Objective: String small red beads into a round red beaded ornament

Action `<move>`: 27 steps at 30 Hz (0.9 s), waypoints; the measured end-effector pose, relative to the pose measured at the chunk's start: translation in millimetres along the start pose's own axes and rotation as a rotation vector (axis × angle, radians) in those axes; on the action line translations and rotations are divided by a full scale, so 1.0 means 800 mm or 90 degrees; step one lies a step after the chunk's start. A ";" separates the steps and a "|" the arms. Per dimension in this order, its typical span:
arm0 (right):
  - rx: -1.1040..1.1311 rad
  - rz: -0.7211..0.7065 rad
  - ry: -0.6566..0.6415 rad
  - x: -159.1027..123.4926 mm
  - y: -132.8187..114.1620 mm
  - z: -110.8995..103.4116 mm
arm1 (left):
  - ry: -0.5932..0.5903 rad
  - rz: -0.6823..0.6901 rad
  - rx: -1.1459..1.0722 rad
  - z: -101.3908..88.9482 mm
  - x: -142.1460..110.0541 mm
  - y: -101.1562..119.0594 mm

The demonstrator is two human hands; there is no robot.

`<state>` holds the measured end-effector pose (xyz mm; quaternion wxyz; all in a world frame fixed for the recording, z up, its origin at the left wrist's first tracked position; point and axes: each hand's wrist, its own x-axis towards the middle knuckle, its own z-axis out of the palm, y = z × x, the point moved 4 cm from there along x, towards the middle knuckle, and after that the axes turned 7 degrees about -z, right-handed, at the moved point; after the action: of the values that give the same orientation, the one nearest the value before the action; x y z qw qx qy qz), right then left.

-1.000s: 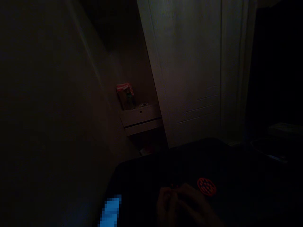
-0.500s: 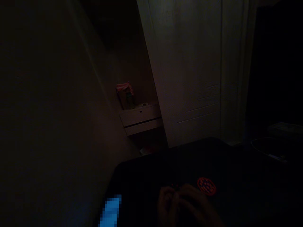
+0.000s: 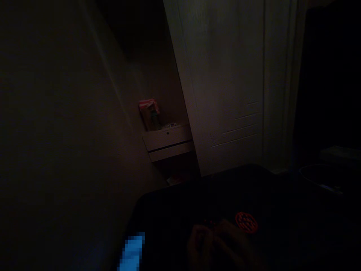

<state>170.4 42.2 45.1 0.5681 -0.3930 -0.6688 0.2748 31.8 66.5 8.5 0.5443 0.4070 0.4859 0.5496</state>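
Note:
The scene is very dark. Low in the view, my left hand (image 3: 199,244) has its fingers curled, with the tips drawn together. My right hand (image 3: 232,241) meets it from the right, its fingers bent toward the same spot. Whatever lies between the fingertips is too dark to name; a few tiny red specks (image 3: 210,222) show just above them. Right of my right hand, a round disc (image 3: 246,223) with a red rim and small red and dark pieces or pattern rests on the dark surface (image 3: 231,192).
A bright blue pixelated patch (image 3: 131,252) is at the lower left. Beyond stand a pale door panel (image 3: 225,86) and a drawer unit (image 3: 169,139) carrying a red-and-white striped item (image 3: 148,104). A thin cable (image 3: 310,177) lies at right, and a wall (image 3: 70,131) fills the left.
Both hands stay in about the same place, with small finger shifts where they meet. The red specks show slightly differently above the fingertips. The disc has not moved.

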 end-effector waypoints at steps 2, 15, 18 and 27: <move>-0.007 -0.001 -0.019 0.001 0.008 0.002 | -0.005 0.001 -0.007 0.000 0.000 0.000; 0.014 0.040 0.047 0.001 0.006 -0.004 | 0.017 0.016 -0.014 0.000 -0.001 0.004; 0.003 0.071 0.100 0.004 0.013 -0.012 | 0.045 0.018 -0.037 -0.003 -0.001 0.008; 0.004 0.110 0.126 0.000 0.019 -0.015 | 0.065 0.018 -0.037 -0.006 0.001 0.005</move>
<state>185.2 49.9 35.0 0.6064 -0.4727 -0.5725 0.2846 26.2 66.9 11.5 0.5225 0.3696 0.4910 0.5910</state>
